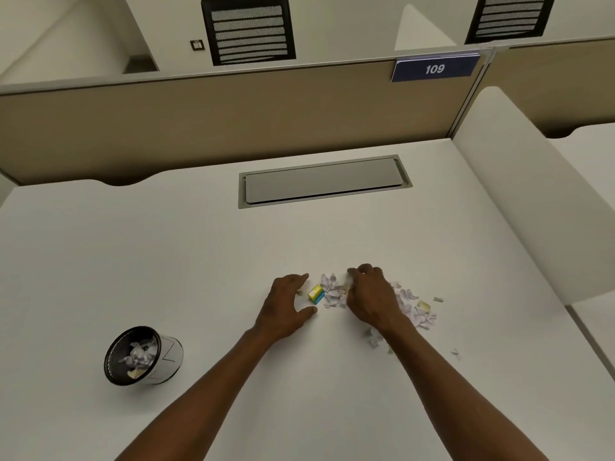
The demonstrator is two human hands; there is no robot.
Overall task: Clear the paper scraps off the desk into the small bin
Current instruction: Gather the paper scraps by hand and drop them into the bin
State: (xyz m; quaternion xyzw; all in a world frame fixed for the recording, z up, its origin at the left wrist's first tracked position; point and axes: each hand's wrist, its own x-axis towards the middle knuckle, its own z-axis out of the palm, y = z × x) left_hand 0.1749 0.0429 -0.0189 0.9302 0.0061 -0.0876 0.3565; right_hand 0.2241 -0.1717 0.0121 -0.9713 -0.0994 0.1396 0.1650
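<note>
Both forearms [199,404] flank scraps [332,291], yellow box [315,293]; bin [166,357] left.

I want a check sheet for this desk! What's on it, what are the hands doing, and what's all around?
Surface: white desk, grey hatch set in it, shut.
Job's things: scraps piled by the hands, a few strays to the right; bin at left, some scraps inside.
Clutter: small yellow box among the scraps.
Grippers: left hand open, flat on the desk; right hand curled over scraps, grip unclear.
Cables: nothing seen.
Surroundings: tan divider, sign reading 109, two black chairs behind.
</note>
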